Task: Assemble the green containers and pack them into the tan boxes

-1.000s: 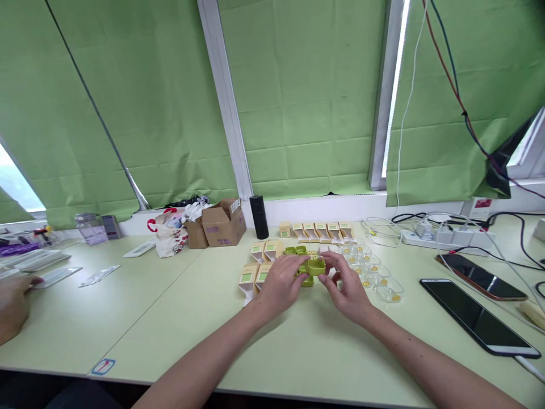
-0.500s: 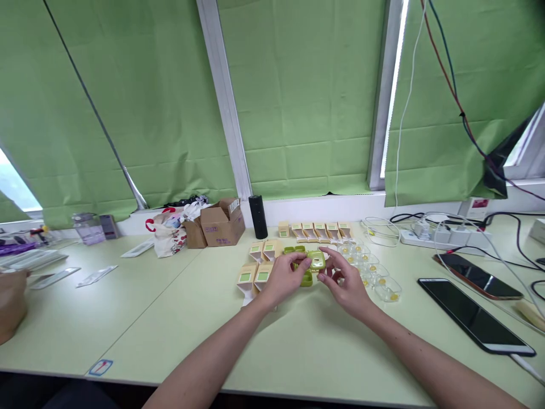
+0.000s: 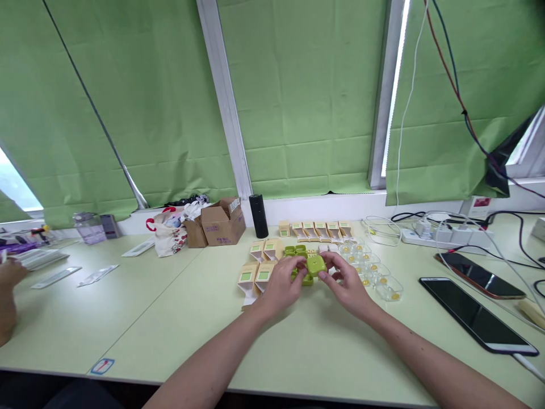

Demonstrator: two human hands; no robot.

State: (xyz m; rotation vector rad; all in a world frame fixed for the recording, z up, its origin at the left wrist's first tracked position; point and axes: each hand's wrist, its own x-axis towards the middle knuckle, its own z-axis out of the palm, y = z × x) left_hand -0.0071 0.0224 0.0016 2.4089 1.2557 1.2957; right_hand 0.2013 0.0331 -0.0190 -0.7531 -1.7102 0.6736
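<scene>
Between my two hands is a small green square case (image 3: 316, 265) with rounded corners and a small mark on its face. My left hand (image 3: 284, 282) pinches its left side. On the right side, the fingers and thumb of my right hand (image 3: 347, 282) grip it. Behind and below it lie several green square trays (image 3: 295, 250), partly covered by my left hand. Folded cardboard boxes (image 3: 247, 278) with green squares stand left of my hands. Clear plastic covers (image 3: 388, 288) with yellow spots are lined up to the right.
A row of small cardboard boxes (image 3: 321, 230) stands at the back, near a black cylinder (image 3: 258, 216). Phones (image 3: 477, 315), cables and a power strip (image 3: 447, 237) occupy the right. At left are a carton (image 3: 223, 224), a bag (image 3: 169, 238) and another person's hand (image 3: 9, 284).
The green case has been turned over in my hands, so a plain green face shows instead of the glossy one with an opening. At far left the other person's hand has shifted.
</scene>
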